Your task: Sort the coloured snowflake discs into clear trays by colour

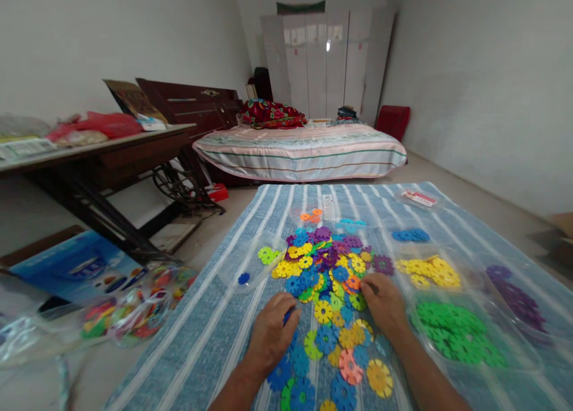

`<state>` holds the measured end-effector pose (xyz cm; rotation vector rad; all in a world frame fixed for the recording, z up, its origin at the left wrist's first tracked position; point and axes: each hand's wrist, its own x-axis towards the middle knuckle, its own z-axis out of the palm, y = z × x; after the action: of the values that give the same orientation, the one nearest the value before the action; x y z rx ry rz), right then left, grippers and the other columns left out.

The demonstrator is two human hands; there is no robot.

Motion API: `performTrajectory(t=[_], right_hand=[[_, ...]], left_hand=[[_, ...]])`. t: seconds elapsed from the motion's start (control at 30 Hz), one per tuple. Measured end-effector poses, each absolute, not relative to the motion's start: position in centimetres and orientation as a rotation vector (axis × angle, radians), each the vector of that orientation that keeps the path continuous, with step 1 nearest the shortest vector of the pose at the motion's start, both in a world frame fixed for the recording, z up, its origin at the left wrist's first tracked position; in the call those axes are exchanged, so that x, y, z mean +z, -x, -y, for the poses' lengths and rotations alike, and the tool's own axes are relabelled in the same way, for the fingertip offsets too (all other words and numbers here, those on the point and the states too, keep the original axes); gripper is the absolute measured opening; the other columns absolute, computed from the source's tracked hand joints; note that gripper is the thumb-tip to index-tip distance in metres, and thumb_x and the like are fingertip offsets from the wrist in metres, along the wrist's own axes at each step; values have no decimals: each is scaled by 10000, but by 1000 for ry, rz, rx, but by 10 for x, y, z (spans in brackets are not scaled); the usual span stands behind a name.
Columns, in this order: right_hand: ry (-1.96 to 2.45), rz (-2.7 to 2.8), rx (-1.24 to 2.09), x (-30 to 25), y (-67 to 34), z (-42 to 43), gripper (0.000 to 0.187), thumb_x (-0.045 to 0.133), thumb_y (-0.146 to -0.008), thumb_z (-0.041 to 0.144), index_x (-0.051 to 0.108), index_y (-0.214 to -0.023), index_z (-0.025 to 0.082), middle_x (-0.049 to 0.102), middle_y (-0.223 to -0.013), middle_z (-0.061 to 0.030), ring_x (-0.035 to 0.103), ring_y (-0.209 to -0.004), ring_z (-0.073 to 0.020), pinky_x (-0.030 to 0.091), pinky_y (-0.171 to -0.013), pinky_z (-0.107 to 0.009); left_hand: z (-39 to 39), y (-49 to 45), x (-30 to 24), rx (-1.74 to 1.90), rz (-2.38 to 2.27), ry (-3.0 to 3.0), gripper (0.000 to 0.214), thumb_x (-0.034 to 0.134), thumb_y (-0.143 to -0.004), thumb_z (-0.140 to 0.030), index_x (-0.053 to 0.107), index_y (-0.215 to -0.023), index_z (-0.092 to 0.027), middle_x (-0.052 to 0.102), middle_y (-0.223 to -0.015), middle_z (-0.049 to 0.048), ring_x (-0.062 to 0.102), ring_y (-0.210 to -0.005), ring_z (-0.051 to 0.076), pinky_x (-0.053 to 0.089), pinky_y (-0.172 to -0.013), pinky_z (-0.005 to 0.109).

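Observation:
A loose pile of notched plastic discs [323,311], in yellow, blue, purple, orange and green, spreads over the striped cloth between my hands. My left hand [274,330] is closed at the pile's left side, with a dark blue notched disc [289,315] partly showing between thumb and fingers. On the right, my right hand [385,303] has its fingers pinched at the edge of an orange notched disc [353,283] in the pile. Its palm side is hidden.
Clear trays hold sorted discs at the right: green [456,330], yellow [430,272], blue [410,236] and purple [517,297]. A clear tray [233,279] at the left holds lime and dark blue discs. Orange discs [311,215] lie at the back. A sewing-machine table [102,145] stands left.

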<state>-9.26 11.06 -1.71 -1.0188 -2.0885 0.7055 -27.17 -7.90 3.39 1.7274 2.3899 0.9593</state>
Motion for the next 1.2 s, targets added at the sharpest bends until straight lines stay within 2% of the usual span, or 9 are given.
performTrajectory(t=[0.43, 0.77, 1.2], right_hand=[[1026, 2087, 700, -12, 90, -107, 233, 453, -772, 327, 644, -719, 204, 633, -767, -30, 543, -772, -178, 390, -722, -296], [1012, 2088, 672, -13, 92, -108, 237, 445, -784, 321, 640, -727, 199, 629, -765, -36, 546, -769, -180, 394, -720, -298], [1007, 2231, 426, -4, 100, -98, 186, 455, -793, 204, 617, -703, 191, 606, -732, -37, 523, -756, -161, 348, -716, -258]], left_hand=[[79, 273, 30, 1130, -2405, -1556, 149, 488, -801, -246, 624, -796, -184, 651, -867, 40, 595, -750, 134, 496, -698, 262], [78, 275, 34, 1176, -2383, -1502, 171, 504, -782, -302, 629, -766, -187, 656, -832, 31, 592, -708, 135, 494, -658, 255], [65, 262, 40, 1099, -2291, -1494, 245, 454, -797, -337, 626, -695, -194, 635, -730, 8, 582, -671, 134, 458, -620, 234]])
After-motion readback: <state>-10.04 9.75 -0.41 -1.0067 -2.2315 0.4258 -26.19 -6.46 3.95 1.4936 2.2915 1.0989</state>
